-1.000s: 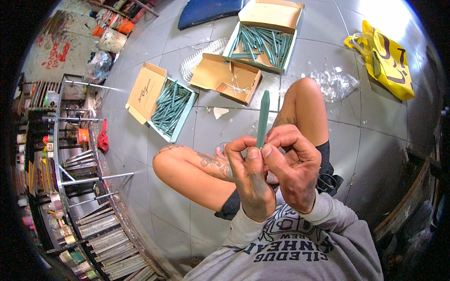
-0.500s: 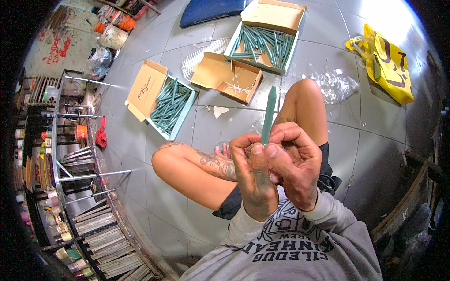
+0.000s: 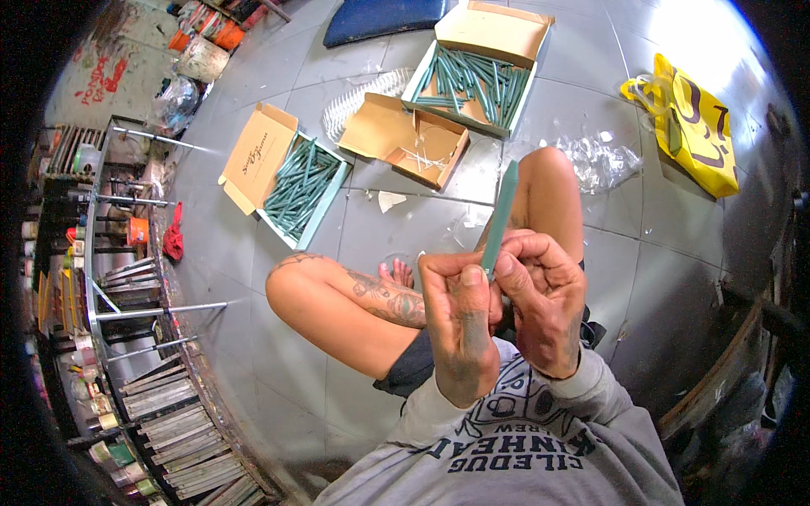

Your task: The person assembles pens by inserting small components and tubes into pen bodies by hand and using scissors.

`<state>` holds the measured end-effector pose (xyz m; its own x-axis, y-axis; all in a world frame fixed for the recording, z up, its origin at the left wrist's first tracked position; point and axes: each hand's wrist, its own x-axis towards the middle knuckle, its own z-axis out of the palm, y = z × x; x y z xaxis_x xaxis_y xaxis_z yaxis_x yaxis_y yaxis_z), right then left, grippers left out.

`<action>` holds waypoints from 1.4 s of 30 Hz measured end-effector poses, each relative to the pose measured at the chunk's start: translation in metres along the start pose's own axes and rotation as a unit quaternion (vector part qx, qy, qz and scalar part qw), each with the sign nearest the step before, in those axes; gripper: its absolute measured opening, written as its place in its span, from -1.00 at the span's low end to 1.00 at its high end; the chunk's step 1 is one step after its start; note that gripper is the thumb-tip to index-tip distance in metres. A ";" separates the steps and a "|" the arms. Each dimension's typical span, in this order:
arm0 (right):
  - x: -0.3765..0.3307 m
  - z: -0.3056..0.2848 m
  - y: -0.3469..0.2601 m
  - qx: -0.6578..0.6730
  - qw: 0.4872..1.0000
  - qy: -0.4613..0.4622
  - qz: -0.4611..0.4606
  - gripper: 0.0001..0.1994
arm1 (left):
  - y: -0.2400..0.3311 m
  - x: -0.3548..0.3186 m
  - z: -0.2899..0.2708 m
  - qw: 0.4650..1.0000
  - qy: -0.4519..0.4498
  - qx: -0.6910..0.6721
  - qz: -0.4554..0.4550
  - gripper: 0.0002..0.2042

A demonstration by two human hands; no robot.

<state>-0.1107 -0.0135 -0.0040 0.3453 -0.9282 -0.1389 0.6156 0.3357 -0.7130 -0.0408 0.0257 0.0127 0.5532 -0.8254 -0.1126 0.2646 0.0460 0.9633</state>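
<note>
A long thin green stick [image 3: 503, 212] stands nearly upright above my crossed legs. My left hand [image 3: 460, 329] and my right hand [image 3: 544, 308] are pressed together around its lower end, fingers closed on it. Its bottom tip is hidden inside the hands. On the grey tiled floor ahead, an open cardboard box [image 3: 297, 187] at the left holds several similar green sticks. A second open box [image 3: 477, 78] at the top also holds several green sticks. Between them lies a smaller brown box [image 3: 405, 135] with a few pale strips inside.
A yellow bag [image 3: 688, 126] lies at the upper right, crumpled clear plastic [image 3: 603, 160] beside my right knee. A metal rack [image 3: 126, 320] with shelves of small items runs along the left. A dark blue cushion [image 3: 380, 18] and a red cloth [image 3: 173, 240] lie on the floor.
The green stick has shifted to the right and tilted slightly, both hands moving with it. The view has also drifted a little.
</note>
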 end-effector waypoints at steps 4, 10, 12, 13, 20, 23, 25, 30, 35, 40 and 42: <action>-0.004 0.002 0.000 0.017 1.000 -0.004 0.003 -0.87 | 0.006 -0.004 0.000 1.000 0.008 -0.009 -0.018 -0.77; -0.005 0.001 0.001 0.033 0.999 -0.031 0.021 -0.81 | 0.002 -0.003 -0.005 1.000 0.021 -0.010 -0.012 -0.76; -0.006 0.002 0.000 0.039 0.998 -0.031 0.034 -0.80 | 0.001 -0.002 -0.006 1.000 0.019 -0.016 -0.010 -0.76; -0.006 0.004 -0.001 0.043 0.998 -0.029 0.043 -0.79 | 0.000 -0.002 -0.008 1.000 0.014 -0.023 -0.007 -0.76; -0.006 0.001 0.003 0.070 0.996 -0.040 0.045 -0.81 | 0.000 0.004 -0.003 0.998 0.060 -0.016 -0.005 -0.77; -0.004 0.003 0.007 0.040 0.999 0.020 0.011 -0.87 | 0.004 0.005 -0.014 0.999 -0.033 -0.025 -0.005 -0.75; -0.004 -0.003 0.010 0.040 0.999 -0.007 -0.001 -0.90 | 0.002 0.007 -0.022 0.997 -0.069 -0.013 0.037 -0.76; -0.003 -0.012 0.010 0.005 0.999 -0.043 -0.013 -0.91 | 0.006 0.007 -0.018 1.000 -0.005 0.013 0.011 -0.87; -0.003 -0.012 0.004 -0.004 0.999 -0.046 0.006 -0.88 | 0.008 0.007 -0.022 0.999 -0.001 -0.007 -0.037 -0.84; -0.003 -0.012 0.000 -0.021 0.998 -0.055 -0.023 -0.88 | 0.014 0.005 -0.021 0.999 -0.013 -0.022 -0.046 -0.82; -0.002 -0.012 -0.001 -0.041 0.997 -0.057 -0.044 -0.89 | 0.014 0.005 -0.018 0.998 0.004 -0.027 -0.049 -0.82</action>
<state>-0.1205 -0.0136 -0.0106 0.3741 -0.9274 0.0029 0.5886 0.2350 -0.7735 -0.0201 0.0324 0.0212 0.5290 -0.8230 -0.2070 0.3599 -0.0033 0.9330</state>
